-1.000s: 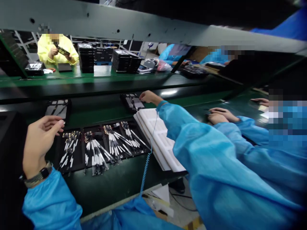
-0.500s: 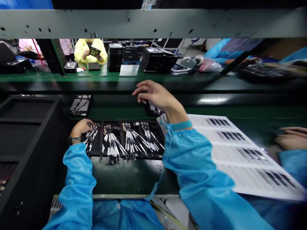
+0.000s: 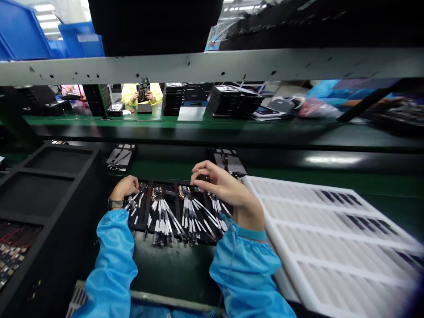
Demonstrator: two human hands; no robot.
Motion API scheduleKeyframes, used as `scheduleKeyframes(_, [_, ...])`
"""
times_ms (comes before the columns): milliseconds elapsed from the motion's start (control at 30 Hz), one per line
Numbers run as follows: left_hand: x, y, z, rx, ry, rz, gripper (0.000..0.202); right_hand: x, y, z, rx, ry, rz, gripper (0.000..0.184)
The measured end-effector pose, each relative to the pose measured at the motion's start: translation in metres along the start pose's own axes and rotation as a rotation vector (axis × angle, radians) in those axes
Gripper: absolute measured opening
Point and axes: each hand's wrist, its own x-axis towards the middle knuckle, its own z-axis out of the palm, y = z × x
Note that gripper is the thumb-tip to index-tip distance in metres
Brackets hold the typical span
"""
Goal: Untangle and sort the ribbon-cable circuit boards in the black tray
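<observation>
A black divided tray (image 3: pixel 148 223) lies in front of me, holding fanned bundles of small flex cables (image 3: pixel 164 221) with white strips. My left hand (image 3: pixel 125 187) rests at the tray's leftmost compartment, fingers bent together against the flex cables there. Whatever its fingertips pinch is hidden. Over the right-hand compartments hovers my right hand (image 3: pixel 223 183), its fingers curved and thumb apart, with nothing visible between them. It partly covers the rightmost bundle. Behind it lies a flat black-and-grey device assembly (image 3: pixel 228 160); a similar assembly (image 3: pixel 121 157) sits behind the left hand.
To the right lies a white slotted tray (image 3: pixel 318 238) with dark strips in some slots. A tall black compartment box (image 3: pixel 62 221) stands at left. A grey shelf beam (image 3: pixel 172 66) crosses above. Beyond it, a person in yellow (image 3: pixel 153 95) holds a device near stacked black trays (image 3: pixel 172 99).
My right hand has come down and back toward the flex cable tray. My left hand stays at the leftmost compartment. The view has tilted up, and the other person's hand at right has left view.
</observation>
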Motion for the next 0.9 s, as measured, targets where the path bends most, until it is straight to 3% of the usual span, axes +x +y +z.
scheduleKeyframes(200, [-0.021,0.012,-0.023,-0.115,0.028,0.085,0.028,0.004,0.011,-0.014,-0.139,-0.001,-0.001,0.022])
scheduleKeyframes(433, [-0.039,0.025,-0.044,-0.314,0.073,0.184,0.036,0.007,0.013,-0.008,-0.092,0.035,-0.025,0.031])
scheduleKeyframes(633, [-0.058,0.038,-0.055,-0.450,0.190,0.223,0.045,0.013,0.016,-0.001,-0.124,0.071,-0.059,0.022])
scheduleKeyframes(900, [-0.101,0.067,-0.074,-0.508,0.383,0.299,0.039,0.020,0.007,0.013,-0.066,0.062,-0.121,0.013])
